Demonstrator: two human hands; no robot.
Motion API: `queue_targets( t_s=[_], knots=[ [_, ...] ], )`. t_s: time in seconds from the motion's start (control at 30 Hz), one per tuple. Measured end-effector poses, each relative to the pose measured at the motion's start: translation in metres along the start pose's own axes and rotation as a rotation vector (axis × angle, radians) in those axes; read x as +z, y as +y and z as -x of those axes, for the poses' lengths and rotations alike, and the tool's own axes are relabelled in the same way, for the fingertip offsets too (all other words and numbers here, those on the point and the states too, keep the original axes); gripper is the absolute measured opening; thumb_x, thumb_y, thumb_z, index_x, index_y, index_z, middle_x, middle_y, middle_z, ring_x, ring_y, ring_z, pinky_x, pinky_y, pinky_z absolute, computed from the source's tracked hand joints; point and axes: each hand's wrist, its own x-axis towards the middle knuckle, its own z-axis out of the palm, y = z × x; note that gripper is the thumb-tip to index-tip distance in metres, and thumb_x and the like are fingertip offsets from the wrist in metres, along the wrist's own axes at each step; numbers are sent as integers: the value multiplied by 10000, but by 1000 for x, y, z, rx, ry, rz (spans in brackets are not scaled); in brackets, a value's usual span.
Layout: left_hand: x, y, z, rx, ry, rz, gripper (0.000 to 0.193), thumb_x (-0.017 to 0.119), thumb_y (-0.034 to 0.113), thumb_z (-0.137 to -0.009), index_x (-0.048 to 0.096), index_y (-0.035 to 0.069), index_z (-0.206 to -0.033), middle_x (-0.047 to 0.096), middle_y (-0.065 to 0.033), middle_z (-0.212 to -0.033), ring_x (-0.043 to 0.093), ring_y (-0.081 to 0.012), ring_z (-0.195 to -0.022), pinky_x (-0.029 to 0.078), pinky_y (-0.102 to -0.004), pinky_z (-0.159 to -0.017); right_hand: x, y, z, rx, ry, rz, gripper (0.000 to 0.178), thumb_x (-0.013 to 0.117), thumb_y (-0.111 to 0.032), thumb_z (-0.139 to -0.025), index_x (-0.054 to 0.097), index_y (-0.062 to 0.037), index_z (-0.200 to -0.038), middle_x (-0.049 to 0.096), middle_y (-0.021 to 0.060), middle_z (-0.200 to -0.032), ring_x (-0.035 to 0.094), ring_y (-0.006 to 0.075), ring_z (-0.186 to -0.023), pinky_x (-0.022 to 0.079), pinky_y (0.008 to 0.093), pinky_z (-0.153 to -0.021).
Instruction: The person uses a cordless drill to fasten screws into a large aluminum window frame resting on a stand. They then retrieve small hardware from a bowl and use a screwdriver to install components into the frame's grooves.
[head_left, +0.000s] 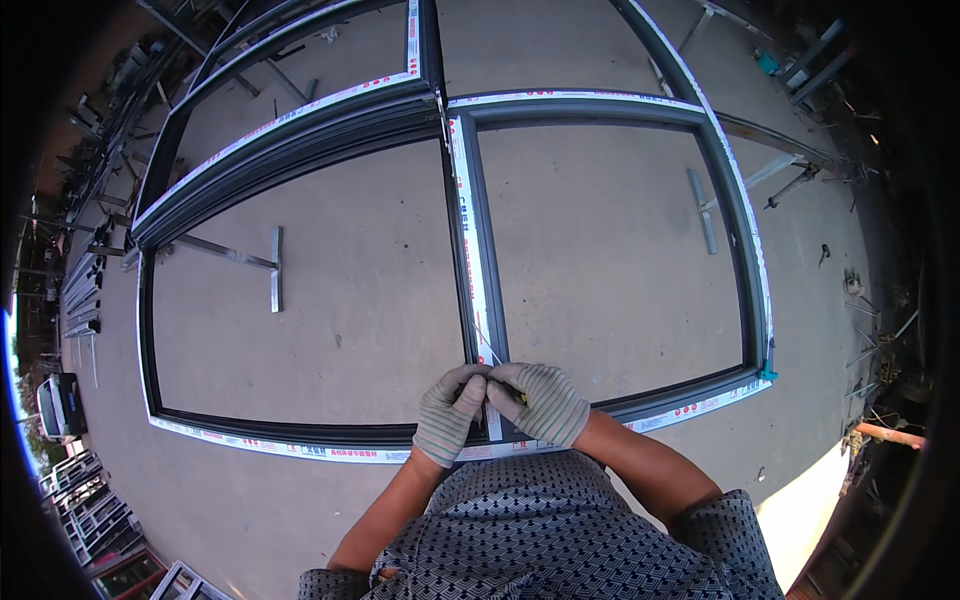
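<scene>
A large dark grey window frame point(490, 250), with white printed protective film along its bars, spreads out in front of me. Both my hands, in striped knit work gloves, meet over the near end of its middle upright. My right hand point(543, 402) is closed round what looks like a screwdriver point(521, 398); a bit of yellow-green handle shows, and a thin shaft slants up and away along the bar. Close against it, my left hand point(452, 408) pinches thumb to fingers. Whatever is between those fingertips is hidden.
Metal stands with T-shaped ends point(277, 268) show through the frame openings. A teal clamp-like piece point(768, 375) sits at the near right corner. Metal profiles point(85, 290) lie at the left, above a parked car point(62, 405). More frames point(92, 497) stand lower left.
</scene>
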Motion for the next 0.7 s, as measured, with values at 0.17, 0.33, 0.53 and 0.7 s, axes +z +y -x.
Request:
queue_targets(
  t_s=[0.17, 0.33, 0.53, 0.7],
  knots=[
    [40, 3, 9, 76, 218, 226, 292, 612, 258, -1046, 646, 0, -1178, 608, -22, -796, 508, -81, -644, 443, -251, -589, -22, 4, 2, 23, -91, -74, 358, 610, -304, -1000, 675, 8, -1163, 715, 191, -1006, 712, 313, -898, 566, 375, -826],
    [55, 3, 18, 130, 237, 108, 273, 629, 241, -1037, 660, 1, -1164, 613, -28, -803, 518, -84, -646, 453, -253, -594, -32, 11, 11, 94, -124, -214, 379, 614, -345, -1004, 691, 3, -1132, 719, 171, -993, 699, 246, -889, 548, 346, -827],
    [62, 12, 24, 218, 256, -175, 303, 677, 282, -1007, 684, 27, -1171, 650, -22, -874, 538, -72, -680, 456, -234, -600, -31, 13, 13, 166, -110, -346, 341, 610, -330, -1015, 694, -11, -1099, 695, 93, -910, 659, 157, -873, 534, 312, -818],
    [53, 0, 15, 140, 174, 266, 333, 633, 313, -1031, 641, 20, -1188, 618, -10, -876, 532, -88, -740, 458, -255, -679, -28, 3, 16, 166, -63, -424, 281, 619, -276, -1013, 693, -16, -1086, 691, 71, -891, 662, 136, -834, 544, 293, -804]
  ],
)
